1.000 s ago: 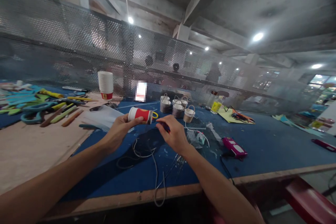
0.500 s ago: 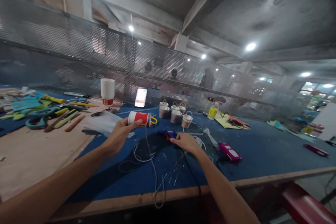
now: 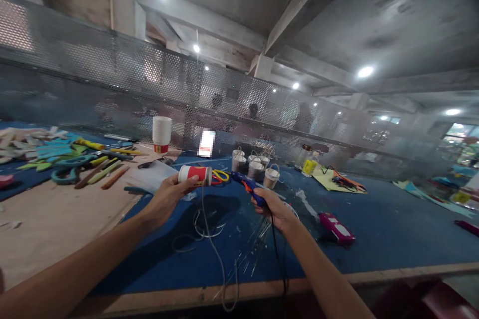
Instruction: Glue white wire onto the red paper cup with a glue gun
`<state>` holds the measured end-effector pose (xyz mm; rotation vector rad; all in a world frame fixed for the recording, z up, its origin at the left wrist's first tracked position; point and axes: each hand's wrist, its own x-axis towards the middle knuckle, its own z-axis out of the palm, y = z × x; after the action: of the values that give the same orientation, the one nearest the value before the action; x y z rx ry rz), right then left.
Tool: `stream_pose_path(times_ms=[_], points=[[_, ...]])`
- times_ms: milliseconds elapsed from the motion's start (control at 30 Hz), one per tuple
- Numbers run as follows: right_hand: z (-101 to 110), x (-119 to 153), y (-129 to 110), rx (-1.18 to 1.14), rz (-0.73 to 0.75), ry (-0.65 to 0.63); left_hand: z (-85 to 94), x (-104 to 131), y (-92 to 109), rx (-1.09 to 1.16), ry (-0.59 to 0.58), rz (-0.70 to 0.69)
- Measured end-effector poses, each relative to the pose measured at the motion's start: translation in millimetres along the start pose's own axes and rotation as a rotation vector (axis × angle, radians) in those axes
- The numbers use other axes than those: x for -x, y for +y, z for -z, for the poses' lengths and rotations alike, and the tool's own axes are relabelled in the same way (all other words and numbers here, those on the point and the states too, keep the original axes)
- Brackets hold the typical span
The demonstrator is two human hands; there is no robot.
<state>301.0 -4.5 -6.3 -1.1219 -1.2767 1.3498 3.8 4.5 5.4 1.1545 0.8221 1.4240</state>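
Observation:
My left hand [image 3: 168, 198] is closed around a red and white paper cup [image 3: 195, 175], held on its side above the blue mat. A grey cord [image 3: 212, 244] hangs from the cup's right end and trails past the table edge. In my right hand [image 3: 272, 205] is a blue hot glue gun [image 3: 250, 188] with an orange trigger; its nozzle points left toward the cup, with a gap between them. A black cable [image 3: 276, 244] runs down from the gun. Just behind stand several small wrapped cups with loop handles [image 3: 256, 168]. Clear glue sticks [image 3: 258, 239] lie below my right hand.
Stacked paper cups [image 3: 161, 132] stand at the back left, near scissors [image 3: 71, 172] and several sticks. A lit phone [image 3: 206, 143] leans by the perforated metal screen [image 3: 157, 79]. On the right are a magenta device [image 3: 337, 228], a yellow-labelled bottle [image 3: 309, 166] and yellow paper [image 3: 329, 179].
My right hand has lifted the glue gun off the mat and turned its nozzle toward the cup. The cup stays in my left hand. The whole view has shifted slightly.

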Motion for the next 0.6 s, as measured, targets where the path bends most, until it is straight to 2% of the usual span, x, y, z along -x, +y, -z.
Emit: stream_pose_path(times_ms=[67,133,300,367,500,600], points=[[-7.8,6.0,-5.0,-0.115,0.038,-0.046,0.0,2.0,-1.0,-0.013,-0.007,-0.007],[-16.6,13.7,-13.0,-0.117,0.095,-0.05,0.2,3.4,-2.5,-0.019,-0.004,-0.006],[-39.8,26.7,-35.0,0.077,0.435,-0.046,0.2,2.2,-7.2,0.019,-0.012,0.047],[-46.7,24.3,-38.6,0.144,0.511,0.024,-0.5,1.7,-8.1,0.049,-0.011,0.07],[-52.0,13.4,-32.6,0.273,0.529,0.161,-1.7,4.1,-6.3,0.082,-0.012,0.11],[-50.8,8.9,-21.5,0.357,0.449,0.157,-2.3,7.3,-4.4,0.035,-0.005,0.128]])
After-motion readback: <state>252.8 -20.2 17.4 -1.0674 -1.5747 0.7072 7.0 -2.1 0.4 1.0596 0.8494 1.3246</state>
